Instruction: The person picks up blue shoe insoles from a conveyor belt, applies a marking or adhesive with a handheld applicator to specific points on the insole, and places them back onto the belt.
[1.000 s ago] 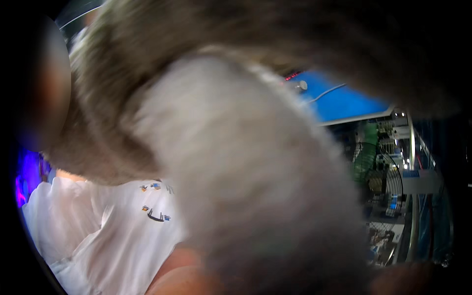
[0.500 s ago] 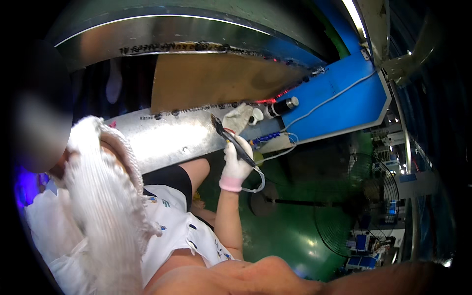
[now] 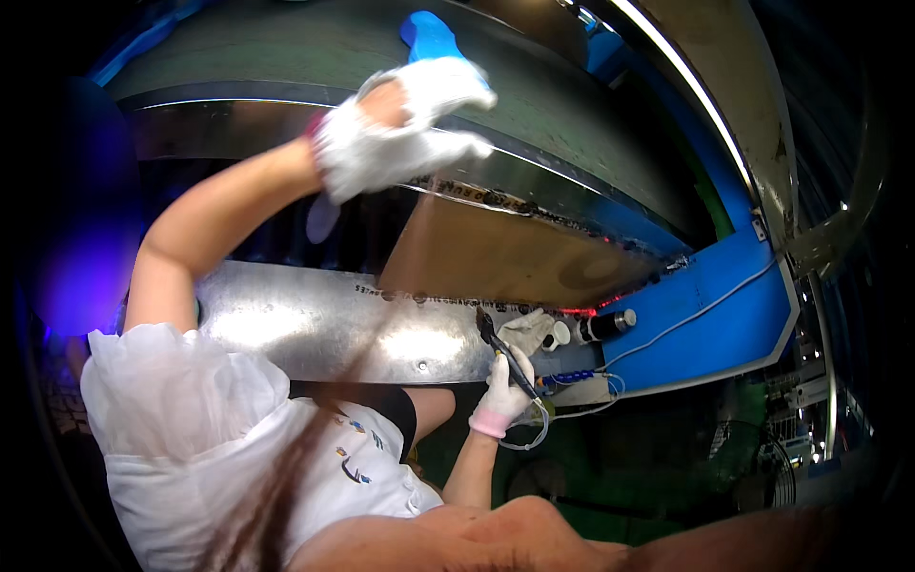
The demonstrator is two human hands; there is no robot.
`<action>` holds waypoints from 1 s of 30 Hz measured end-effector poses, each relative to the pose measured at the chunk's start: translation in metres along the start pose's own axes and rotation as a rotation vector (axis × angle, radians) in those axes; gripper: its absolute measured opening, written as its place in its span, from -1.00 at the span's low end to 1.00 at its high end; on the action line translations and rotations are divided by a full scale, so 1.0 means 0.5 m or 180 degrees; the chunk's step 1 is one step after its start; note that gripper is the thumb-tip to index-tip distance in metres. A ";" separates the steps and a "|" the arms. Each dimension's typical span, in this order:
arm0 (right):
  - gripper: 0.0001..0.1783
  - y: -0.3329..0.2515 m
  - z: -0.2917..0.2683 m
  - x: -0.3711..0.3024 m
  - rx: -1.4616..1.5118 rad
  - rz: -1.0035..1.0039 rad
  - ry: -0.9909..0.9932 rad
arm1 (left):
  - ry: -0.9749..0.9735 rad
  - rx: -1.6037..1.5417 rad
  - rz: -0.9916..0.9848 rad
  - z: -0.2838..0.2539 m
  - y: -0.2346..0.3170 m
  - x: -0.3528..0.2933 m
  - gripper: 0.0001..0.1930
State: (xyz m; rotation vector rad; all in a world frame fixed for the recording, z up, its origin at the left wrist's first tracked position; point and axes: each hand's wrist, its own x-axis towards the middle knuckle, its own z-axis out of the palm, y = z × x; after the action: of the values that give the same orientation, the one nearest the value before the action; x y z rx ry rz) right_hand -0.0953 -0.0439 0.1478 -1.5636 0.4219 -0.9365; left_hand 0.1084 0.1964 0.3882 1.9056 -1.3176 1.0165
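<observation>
My left hand (image 3: pixel 400 129), in a white knitted glove, reaches over the metal rail with thumb and fingers spread. Just past its fingers a blue curved piece (image 3: pixel 434 38) lies on the dark green belt; whether they touch I cannot tell. Nothing shows between thumb and fingers. Low over the metal ledge, my right hand (image 3: pixel 498 391), gloved in white with a pink cuff, is wrapped round a slim black hand tool (image 3: pixel 510 357). The tool points up and left, and a pale cable hangs from its rear end. Its dark tip is too small to make out.
An empty-looking white glove (image 3: pixel 524 332) lies on the ledge (image 3: pixel 286 319) beside a white round piece (image 3: pixel 560 333) and a black cylinder with a silver end (image 3: pixel 610 325). A brown board (image 3: pixel 515 253) leans behind. A blue panel (image 3: pixel 701 305) carries a cable at right.
My left hand has swung from close in at the left out over the rail to the belt. The view has shifted, showing more belt. My right hand still holds the tool.
</observation>
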 end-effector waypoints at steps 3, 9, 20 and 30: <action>-0.72 0.011 0.010 0.003 -0.0140 -0.0088 -0.0020 | -0.1219 0.0854 0.0150 0.051 -0.064 0.101 -0.52; -0.77 0.001 0.012 0.008 -0.0112 0.0332 -0.0025 | -0.1615 0.1149 -0.0201 0.048 -0.162 0.089 -0.50; -0.74 0.041 0.127 0.021 0.0054 0.0654 -0.0215 | -0.2114 0.3736 -0.3303 -0.265 -0.652 -0.088 -0.41; -0.69 0.093 0.172 0.038 0.0231 0.0620 0.0064 | -0.2859 0.4050 -0.2899 -0.222 -0.833 -0.071 -0.28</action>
State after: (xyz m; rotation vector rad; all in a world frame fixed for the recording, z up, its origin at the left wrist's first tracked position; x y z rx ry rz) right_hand -0.0077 -0.0120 0.1123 -1.4206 0.5386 -0.8088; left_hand 0.4663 0.4393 0.3944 3.6184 0.2682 0.4251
